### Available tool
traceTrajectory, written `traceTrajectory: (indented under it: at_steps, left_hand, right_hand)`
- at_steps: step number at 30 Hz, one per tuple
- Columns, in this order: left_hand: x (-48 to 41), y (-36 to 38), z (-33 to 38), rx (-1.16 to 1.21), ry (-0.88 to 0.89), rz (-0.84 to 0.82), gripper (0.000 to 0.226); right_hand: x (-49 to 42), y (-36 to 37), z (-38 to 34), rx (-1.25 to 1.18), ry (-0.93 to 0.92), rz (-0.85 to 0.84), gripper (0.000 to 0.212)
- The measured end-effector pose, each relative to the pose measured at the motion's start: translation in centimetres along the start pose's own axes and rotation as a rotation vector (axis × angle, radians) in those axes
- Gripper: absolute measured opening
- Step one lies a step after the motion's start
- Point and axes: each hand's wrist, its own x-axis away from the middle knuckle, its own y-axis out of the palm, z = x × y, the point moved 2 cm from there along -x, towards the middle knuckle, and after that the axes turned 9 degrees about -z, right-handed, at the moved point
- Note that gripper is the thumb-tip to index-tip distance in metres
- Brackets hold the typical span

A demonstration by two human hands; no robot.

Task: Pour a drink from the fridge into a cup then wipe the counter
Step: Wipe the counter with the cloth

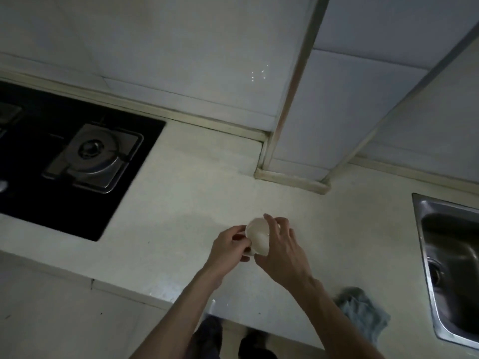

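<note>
Blue-grey cloth (pixel 363 314) lies crumpled at the counter's (pixel 181 198) front edge, near the sink (pixel 425 255). Left hand (pixel 228 244) and right hand (pixel 282 250) both grip the white cup (pixel 256 235). Hob (pixel 77 156) sits at the far left.

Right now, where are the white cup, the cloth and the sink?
white cup (pixel 256 234): head view, on its pale side between the two hands.
blue-grey cloth (pixel 363 313): head view, middle of the crumpled fabric.
steel sink (pixel 453 229): head view, bare basin wall.

Pale counter (pixel 197 193), lightly speckled. Black hob (pixel 77 203) set into left part, steel burner (pixel 94 156) on it. Steel sink (pixel 451 268) sunk into right end. Crumpled blue-grey cloth (pixel 363 314) on front edge, near sink, partly overhanging.
</note>
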Motion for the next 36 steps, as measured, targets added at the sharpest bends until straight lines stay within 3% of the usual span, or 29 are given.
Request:
traceTrajectory:
  at_steps: [10, 16, 23, 31, 36]
  left_hand:
    - [-2.8, -6.3, 4.7, 0.357, 0.073, 0.076, 0.031]
    - [-6.5, -11.1, 9.7, 0.444, 0.164, 0.102, 0.029]
    - [-12.5, -15.0, 12.2, 0.509, 0.173, 0.041, 0.027]
    - [-16.2, -15.5, 12.5, 0.548, 0.117, -0.066, 0.019]
    - [-16.2, -15.9, 13.1, 0.598, 0.097, -0.056, 0.013]
  right_hand:
    - [-7.0, -4.5, -4.1, 0.001, -0.099, 0.047, 0.095]
    - [-15.1, -7.3, -7.8, 0.015, -0.155, 0.136, 0.093]
    - [-22.7, -7.6, -9.2, -0.033, -0.073, 0.275, 0.084]
    - [-26.3, -6.4, -7.5, -0.090, -0.002, 0.279, 0.079]
    - [-26.6, -6.7, -7.5, -0.077, 0.039, 0.232, 0.090]
